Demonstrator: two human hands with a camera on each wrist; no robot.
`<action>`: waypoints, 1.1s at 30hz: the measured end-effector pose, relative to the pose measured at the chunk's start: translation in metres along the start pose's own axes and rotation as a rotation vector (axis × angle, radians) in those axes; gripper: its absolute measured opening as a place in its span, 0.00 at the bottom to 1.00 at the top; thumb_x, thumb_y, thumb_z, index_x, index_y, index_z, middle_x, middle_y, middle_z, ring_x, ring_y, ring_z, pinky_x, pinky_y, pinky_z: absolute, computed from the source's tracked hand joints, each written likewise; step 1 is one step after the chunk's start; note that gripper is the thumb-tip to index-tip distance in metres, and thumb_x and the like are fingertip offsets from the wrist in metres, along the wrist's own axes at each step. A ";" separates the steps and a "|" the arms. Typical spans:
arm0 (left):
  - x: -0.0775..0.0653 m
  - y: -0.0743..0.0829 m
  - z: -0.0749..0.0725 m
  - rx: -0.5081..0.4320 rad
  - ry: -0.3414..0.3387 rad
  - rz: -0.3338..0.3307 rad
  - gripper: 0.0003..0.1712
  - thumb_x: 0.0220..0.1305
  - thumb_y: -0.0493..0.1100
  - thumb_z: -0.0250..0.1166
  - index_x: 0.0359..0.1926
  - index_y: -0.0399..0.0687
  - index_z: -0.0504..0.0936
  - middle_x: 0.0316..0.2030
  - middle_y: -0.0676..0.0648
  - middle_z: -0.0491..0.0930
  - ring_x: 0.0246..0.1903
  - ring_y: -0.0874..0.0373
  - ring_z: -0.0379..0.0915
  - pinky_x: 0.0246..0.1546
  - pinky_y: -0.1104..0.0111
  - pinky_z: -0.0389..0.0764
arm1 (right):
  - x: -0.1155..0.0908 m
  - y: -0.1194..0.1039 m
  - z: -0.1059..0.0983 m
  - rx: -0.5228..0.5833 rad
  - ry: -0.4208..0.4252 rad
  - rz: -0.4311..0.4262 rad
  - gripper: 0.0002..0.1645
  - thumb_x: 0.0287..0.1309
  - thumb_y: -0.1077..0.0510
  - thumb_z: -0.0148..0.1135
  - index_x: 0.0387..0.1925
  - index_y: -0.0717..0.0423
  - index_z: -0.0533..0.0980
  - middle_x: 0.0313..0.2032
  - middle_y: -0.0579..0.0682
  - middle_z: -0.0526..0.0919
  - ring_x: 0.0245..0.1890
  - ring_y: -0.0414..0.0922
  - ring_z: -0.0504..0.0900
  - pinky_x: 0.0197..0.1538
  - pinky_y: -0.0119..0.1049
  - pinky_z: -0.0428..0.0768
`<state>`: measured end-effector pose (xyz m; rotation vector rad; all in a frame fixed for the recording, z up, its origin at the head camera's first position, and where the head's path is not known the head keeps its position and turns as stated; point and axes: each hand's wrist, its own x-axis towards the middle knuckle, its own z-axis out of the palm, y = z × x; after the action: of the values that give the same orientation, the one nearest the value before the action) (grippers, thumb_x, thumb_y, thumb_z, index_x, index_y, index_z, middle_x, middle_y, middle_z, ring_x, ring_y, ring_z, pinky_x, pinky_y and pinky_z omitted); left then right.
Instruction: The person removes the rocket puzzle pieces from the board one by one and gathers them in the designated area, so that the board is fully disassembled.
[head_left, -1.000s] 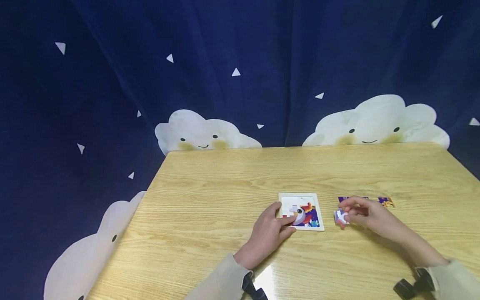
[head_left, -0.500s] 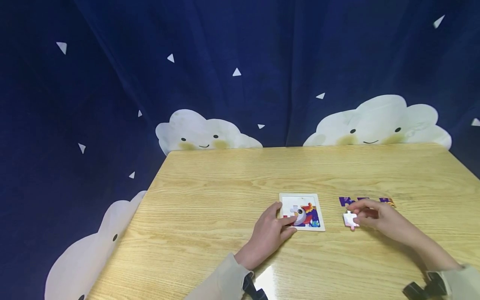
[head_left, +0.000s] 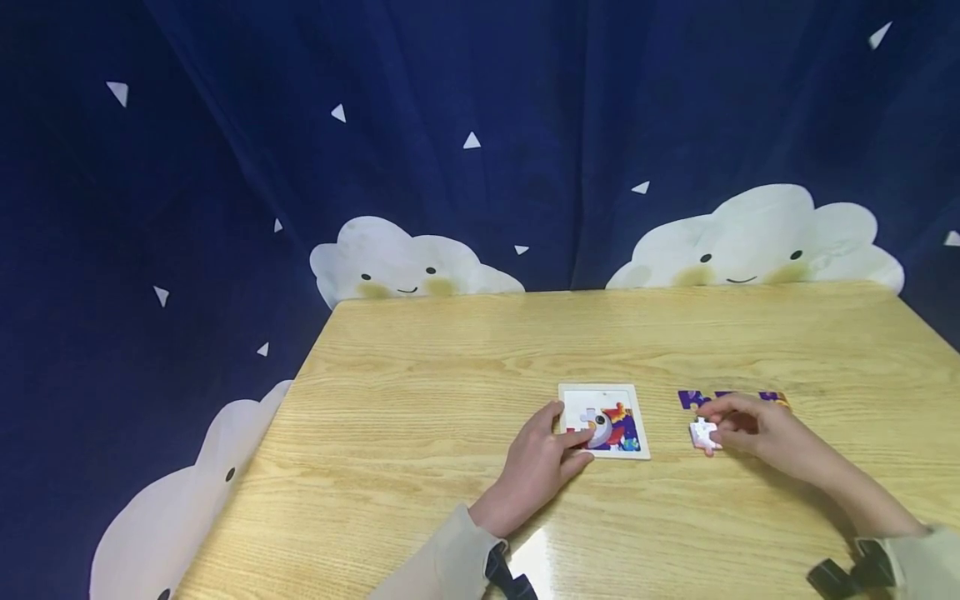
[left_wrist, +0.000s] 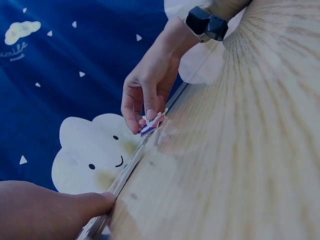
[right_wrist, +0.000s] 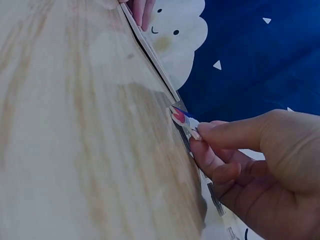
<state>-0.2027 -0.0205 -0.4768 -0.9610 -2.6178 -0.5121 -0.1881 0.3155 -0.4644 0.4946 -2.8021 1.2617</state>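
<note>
Puzzle piece [head_left: 702, 435]: white, pink-knobbed | right hand [head_left: 759, 433]: pinching it | left hand [head_left: 534, 458]: fingers extended, touching tray [head_left: 600, 387]

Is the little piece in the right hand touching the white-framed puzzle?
Apart. The head view shows it: a strip of bare wooden table lies between the puzzle piece, pinched in the right hand, and the white frame.

A: Left hand [head_left: 531, 458], palm down, fingers spread, wrist angled so it points to one o'clock! And the right?
B: Right hand [head_left: 752, 435] aims at ten, thumb and forefinger pinching; right forearm [head_left: 847, 490] slants back to four!
</note>
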 end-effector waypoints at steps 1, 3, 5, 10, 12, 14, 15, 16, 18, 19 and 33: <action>0.000 0.000 0.000 -0.001 0.002 0.001 0.19 0.63 0.57 0.65 0.52 0.60 0.85 0.60 0.36 0.76 0.61 0.46 0.74 0.63 0.60 0.75 | 0.000 0.000 0.000 -0.016 0.011 -0.015 0.18 0.54 0.70 0.65 0.49 0.62 0.78 0.33 0.42 0.81 0.32 0.30 0.77 0.31 0.25 0.77; 0.000 0.000 0.000 0.000 0.007 0.005 0.19 0.63 0.57 0.66 0.52 0.60 0.85 0.60 0.36 0.76 0.61 0.46 0.74 0.63 0.60 0.75 | 0.001 -0.001 0.001 -0.063 0.035 -0.045 0.18 0.52 0.71 0.66 0.47 0.61 0.79 0.32 0.41 0.80 0.31 0.28 0.75 0.30 0.25 0.75; 0.001 0.000 0.000 0.000 0.014 0.010 0.19 0.62 0.57 0.66 0.52 0.60 0.85 0.60 0.36 0.76 0.60 0.47 0.74 0.63 0.60 0.75 | 0.001 -0.002 0.002 -0.122 0.053 -0.072 0.19 0.51 0.71 0.67 0.46 0.60 0.80 0.32 0.41 0.80 0.30 0.26 0.74 0.29 0.25 0.74; 0.001 0.000 0.000 0.001 0.027 0.014 0.18 0.62 0.56 0.67 0.51 0.59 0.86 0.59 0.36 0.77 0.60 0.47 0.75 0.62 0.61 0.75 | 0.002 -0.007 0.002 -0.220 0.078 -0.110 0.18 0.49 0.70 0.68 0.44 0.59 0.80 0.33 0.43 0.81 0.31 0.23 0.71 0.30 0.25 0.74; 0.001 0.001 -0.001 0.004 0.026 0.013 0.18 0.62 0.56 0.67 0.51 0.60 0.86 0.59 0.36 0.77 0.59 0.47 0.75 0.62 0.61 0.76 | 0.002 -0.007 0.003 -0.218 0.075 -0.119 0.17 0.49 0.71 0.68 0.43 0.59 0.81 0.32 0.41 0.81 0.31 0.23 0.71 0.30 0.24 0.74; 0.001 0.001 -0.001 0.004 0.024 0.010 0.18 0.62 0.56 0.67 0.51 0.60 0.86 0.59 0.36 0.77 0.59 0.47 0.75 0.62 0.61 0.76 | 0.003 -0.005 0.003 -0.203 0.066 -0.131 0.16 0.49 0.71 0.68 0.42 0.61 0.81 0.30 0.39 0.80 0.30 0.24 0.71 0.30 0.24 0.74; 0.000 0.001 -0.001 0.004 0.023 0.010 0.18 0.62 0.56 0.67 0.51 0.60 0.86 0.59 0.36 0.77 0.60 0.47 0.75 0.62 0.61 0.76 | 0.003 -0.004 0.003 -0.197 0.059 -0.133 0.16 0.49 0.72 0.68 0.42 0.61 0.81 0.30 0.39 0.80 0.30 0.24 0.71 0.30 0.24 0.74; 0.000 0.001 -0.001 0.003 0.022 0.010 0.18 0.62 0.56 0.67 0.51 0.60 0.86 0.59 0.36 0.77 0.60 0.47 0.75 0.62 0.61 0.75 | 0.004 -0.003 0.003 -0.189 0.053 -0.134 0.15 0.49 0.72 0.68 0.42 0.62 0.81 0.30 0.38 0.79 0.30 0.24 0.71 0.30 0.24 0.74; 0.000 0.001 -0.001 0.000 0.019 0.010 0.18 0.62 0.56 0.67 0.51 0.59 0.86 0.59 0.36 0.77 0.60 0.47 0.75 0.62 0.61 0.75 | 0.004 -0.003 0.003 -0.179 0.043 -0.133 0.15 0.50 0.72 0.67 0.41 0.62 0.81 0.30 0.38 0.79 0.30 0.24 0.71 0.29 0.24 0.74; 0.001 0.001 -0.001 -0.001 0.019 0.010 0.18 0.62 0.56 0.67 0.51 0.59 0.86 0.59 0.36 0.77 0.60 0.47 0.75 0.63 0.61 0.75 | 0.005 -0.002 0.002 -0.175 0.035 -0.138 0.15 0.50 0.72 0.67 0.41 0.62 0.80 0.30 0.38 0.79 0.30 0.24 0.71 0.29 0.24 0.74; 0.001 0.002 0.000 0.005 0.014 0.021 0.18 0.62 0.55 0.66 0.51 0.58 0.86 0.59 0.36 0.77 0.60 0.47 0.74 0.63 0.60 0.74 | 0.006 -0.012 0.008 -0.148 0.045 -0.137 0.15 0.50 0.70 0.69 0.42 0.58 0.80 0.30 0.39 0.77 0.29 0.27 0.71 0.28 0.25 0.72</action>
<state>-0.2024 -0.0188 -0.4755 -0.9788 -2.5928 -0.5051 -0.1896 0.3005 -0.4599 0.6279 -2.7435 1.0186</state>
